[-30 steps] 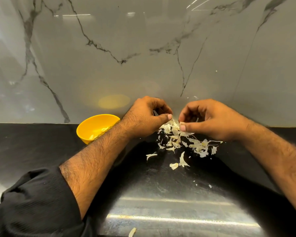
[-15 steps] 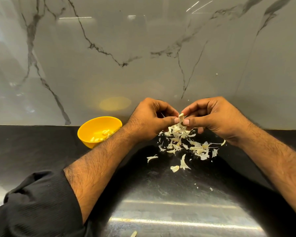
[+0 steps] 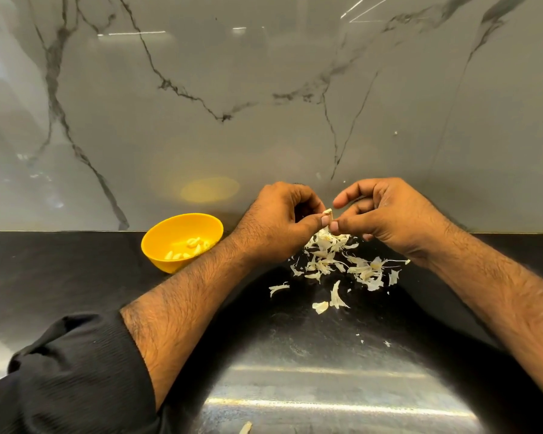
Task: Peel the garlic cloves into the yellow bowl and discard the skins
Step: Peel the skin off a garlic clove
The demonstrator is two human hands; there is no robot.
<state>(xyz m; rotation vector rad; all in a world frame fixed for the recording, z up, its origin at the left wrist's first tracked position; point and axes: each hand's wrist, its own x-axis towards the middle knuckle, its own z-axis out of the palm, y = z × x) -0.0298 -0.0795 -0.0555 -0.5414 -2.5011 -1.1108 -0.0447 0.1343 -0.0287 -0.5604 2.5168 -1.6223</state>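
Note:
A garlic clove (image 3: 327,213) with pale skin is pinched between my left hand (image 3: 279,219) and my right hand (image 3: 380,214), held a little above the black counter. Only its tip shows between the thumbs. Directly below the hands lies a pile of garlic skins (image 3: 342,261), spread toward the right. The yellow bowl (image 3: 166,242) sits to the left by the wall, with several peeled cloves (image 3: 188,249) inside; my left forearm crosses in front of its right rim.
The glossy black counter (image 3: 60,277) runs to a grey marble wall (image 3: 264,104) just behind the hands. Stray skin bits (image 3: 322,306) lie nearer me, and one piece (image 3: 245,428) sits at the bottom edge.
Both hands rose from the skin pile and came together, thumbs meeting on the clove. The clove's tip now shows between them.

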